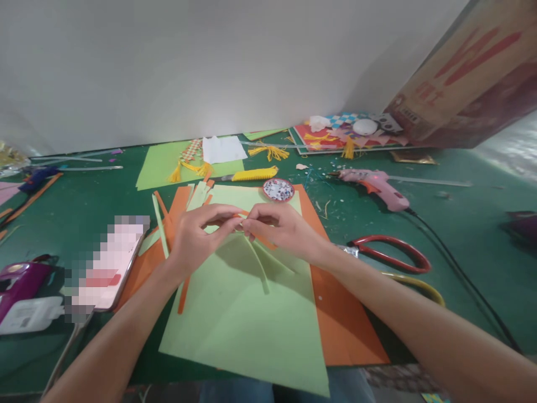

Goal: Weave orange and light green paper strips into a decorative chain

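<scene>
My left hand [197, 235] and my right hand [279, 226] meet above a light green paper sheet [251, 330]. Both are closed, thumbs and fingertips pinching narrow paper strips [257, 263] between them. Two light green strip ends hang down from the pinch, and a bit of orange strip shows at the fingertips. How the strips cross there is hidden by my fingers. Beneath the green sheet lies orange paper [348, 324]. Loose green and orange strips [160, 224] lie beside my left hand.
A small dish of beads [278, 190] and a yellow utility knife [255, 174] lie beyond my hands. To the right are a pink glue gun [375, 187] with a cord and red-handled scissors [394, 252]. A phone [111, 268] and white bottle [33, 314] lie left.
</scene>
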Demonstrator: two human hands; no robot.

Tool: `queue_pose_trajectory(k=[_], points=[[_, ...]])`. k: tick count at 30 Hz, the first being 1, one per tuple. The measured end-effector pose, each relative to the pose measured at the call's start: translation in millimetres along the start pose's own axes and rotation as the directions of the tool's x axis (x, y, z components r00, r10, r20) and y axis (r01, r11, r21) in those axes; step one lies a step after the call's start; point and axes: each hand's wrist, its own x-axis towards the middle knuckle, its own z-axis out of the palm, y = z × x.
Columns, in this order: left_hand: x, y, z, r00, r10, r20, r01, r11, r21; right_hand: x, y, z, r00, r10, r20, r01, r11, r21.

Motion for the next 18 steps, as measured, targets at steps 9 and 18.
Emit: queue_pose_trajectory(k=[9, 18], points=[[0.1, 1.7, 0.8, 1.0, 0.002, -0.003, -0.002, 0.999, 0.034, -0.9, -2.2, 1.0, 1.0, 0.027, -0.001, -0.027, 1.0, 0.012], [-0.7, 0.5, -0.1, 1.0, -0.012, 0.003, 0.012, 0.999, 0.03, -0.7, 1.0, 1.6, 1.0, 0.028, -0.001, -0.028, 1.0, 0.001]])
